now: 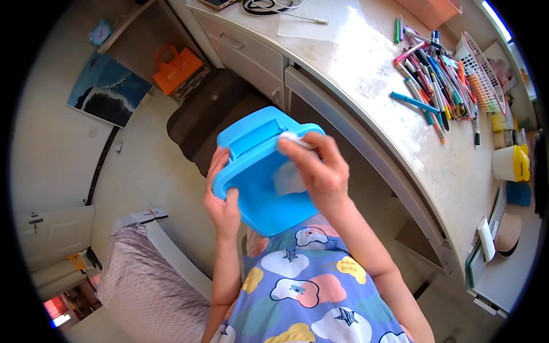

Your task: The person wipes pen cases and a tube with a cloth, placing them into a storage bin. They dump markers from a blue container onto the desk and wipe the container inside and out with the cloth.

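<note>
A light blue plastic bin [269, 211] is held tilted in front of my body, its opening turned toward me. My left hand [222, 206] grips its left rim, thumb inside and fingers around the outside. Closed in a pinch at the bin's upper right rim, my right hand [326, 171] holds a crumpled white wipe [289, 178]. Part of the wipe hangs over the bin's inside, blurred by motion. Whether it is paper or cloth I cannot tell.
Right of me runs a white desk [366, 74] with a heap of pens and markers [437, 86], a white basket [480, 74] and a yellow-lidded container [509, 163]. A dark brown chair [211, 108] stands beyond the bin. A quilted bed cover [137, 280] lies at left.
</note>
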{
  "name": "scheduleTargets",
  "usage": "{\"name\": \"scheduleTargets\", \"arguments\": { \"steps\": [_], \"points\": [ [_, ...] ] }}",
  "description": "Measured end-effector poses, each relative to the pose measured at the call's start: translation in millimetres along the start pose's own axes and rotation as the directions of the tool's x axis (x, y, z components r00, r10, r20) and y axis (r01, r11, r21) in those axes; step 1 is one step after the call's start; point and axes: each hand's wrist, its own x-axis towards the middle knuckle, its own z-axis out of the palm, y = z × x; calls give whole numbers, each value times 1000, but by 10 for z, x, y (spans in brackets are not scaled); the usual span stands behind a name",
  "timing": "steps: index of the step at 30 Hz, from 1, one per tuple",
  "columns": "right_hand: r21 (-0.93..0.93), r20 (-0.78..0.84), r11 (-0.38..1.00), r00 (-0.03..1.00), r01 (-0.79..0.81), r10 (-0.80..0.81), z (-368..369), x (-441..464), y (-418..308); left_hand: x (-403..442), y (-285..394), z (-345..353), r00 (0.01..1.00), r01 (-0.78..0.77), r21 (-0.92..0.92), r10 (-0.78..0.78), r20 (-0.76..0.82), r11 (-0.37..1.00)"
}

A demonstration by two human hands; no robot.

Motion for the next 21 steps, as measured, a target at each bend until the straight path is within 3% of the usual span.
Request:
{"name": "scheduleTargets", "arguments": {
  "steps": [3,7,10,11,14,17,21],
  "points": [
    [22,5,973,974,-228,228,-114,16,55,-22,-79,-30,998,17,-45,-19,-53,999],
    [28,178,877,866,-479,467,-227,-186,117,-28,-128,-70,975,111,-137,-134,-177,984],
    [14,168,906,894,-424,416,-336,-59,173,-17,-168,-177,973,134,-200,-167,-160,971],
    [101,113,932,935,-347,336,-325,79,132,-4,-141,-161,976,138,-174,-163,-142,975],
    [117,33,992,998,-54,50,-189,502,25,43,-50,-63,988,125,-102,-133,-78,987],
    [93,127,974,968,207,-218,-45,567,308,79,-60,-37,998,59,-58,-61,-31,997],
    [67,47,981,981,184,-187,-105,392,420,89,-8,11,999,33,-17,-34,-5,999]
  ]
}}
